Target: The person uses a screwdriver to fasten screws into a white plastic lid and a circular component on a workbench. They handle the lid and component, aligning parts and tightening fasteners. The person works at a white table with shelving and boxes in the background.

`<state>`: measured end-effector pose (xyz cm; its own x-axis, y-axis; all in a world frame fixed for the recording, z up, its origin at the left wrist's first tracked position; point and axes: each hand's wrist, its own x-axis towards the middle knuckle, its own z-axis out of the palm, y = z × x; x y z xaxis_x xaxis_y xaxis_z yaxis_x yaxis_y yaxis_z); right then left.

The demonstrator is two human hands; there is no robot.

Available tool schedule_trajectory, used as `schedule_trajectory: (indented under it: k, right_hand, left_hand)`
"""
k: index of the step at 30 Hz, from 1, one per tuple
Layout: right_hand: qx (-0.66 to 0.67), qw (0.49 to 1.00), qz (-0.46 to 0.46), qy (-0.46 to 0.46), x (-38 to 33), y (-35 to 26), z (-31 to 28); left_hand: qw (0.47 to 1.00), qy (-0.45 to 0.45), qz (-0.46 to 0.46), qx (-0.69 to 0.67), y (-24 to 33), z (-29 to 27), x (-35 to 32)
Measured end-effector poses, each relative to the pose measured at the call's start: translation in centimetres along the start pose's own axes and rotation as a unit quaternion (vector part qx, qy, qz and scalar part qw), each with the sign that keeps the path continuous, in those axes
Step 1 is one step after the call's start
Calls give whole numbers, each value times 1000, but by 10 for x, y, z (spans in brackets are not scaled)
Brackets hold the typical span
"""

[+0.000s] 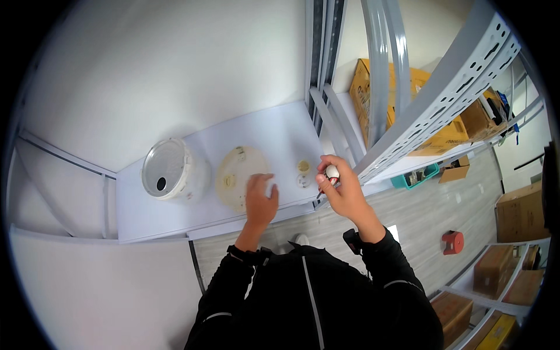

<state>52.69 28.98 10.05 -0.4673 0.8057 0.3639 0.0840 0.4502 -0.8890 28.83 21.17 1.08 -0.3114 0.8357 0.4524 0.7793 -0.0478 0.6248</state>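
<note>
My right hand [340,189] is closed around a small tool [332,171] with a white rounded end, some red on it and a thin dark tip pointing down toward me; its exact kind is hard to make out. My left hand [261,199] hovers over or touches the near right part of a round, translucent cream lid [236,160] lying flat on the white shelf, thumb apart from the fingers and nothing visible in it. Beside my right hand lie a small yellowish disc [303,166] and a small clear disc [303,181]. Left of the lid stands a white bucket [195,172], a round dark hole showing inside its rim.
Grey perforated rack posts [431,93] rise close to my right hand. Beyond them are yellow cartons [361,87] and a teal bin [415,176]. A red stool [452,242] stands on the floor at right, near shelves with brown boxes [494,268].
</note>
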Motion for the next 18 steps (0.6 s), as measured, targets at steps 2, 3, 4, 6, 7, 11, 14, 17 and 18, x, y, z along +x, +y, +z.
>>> schedule_trajectory:
  k: [2,3,4,6,7,11,14,17,18]
  right_hand:
    - [6,1000,-4,-7,-2,0,-5]
    - [2,1000,-7,-11,-2,-2,-8]
    - [-2,1000,-10,-14,-3,-4,-10]
    - [13,999,23,-21,-6,-7,-11]
    - [20,999,41,-24,-8,-8,-11]
    - [-22,999,1,-30,-13,-6,-17]
    - [-27,999,6,-31,-16,-6,-22]
    - [-25,999,2,-25,-16,-4,-26]
    - [-25,999,1,-22,-17,-3,-27]
  left_hand:
    - [970,-180,-126,-102,21,12,6]
    - [972,-191,-106,-84,22,22,5]
    - [974,-201,-86,-66,19,34,2]
    - [981,-187,-33,-24,5,60,-5]
    - [983,-184,-25,-9,-3,71,-8]
    - [980,-192,-32,38,-3,94,-4]
    - [976,-204,-58,56,-3,101,0]
    - [974,-205,-57,78,-2,106,1]
    - [974,-204,-54,86,-1,106,3]
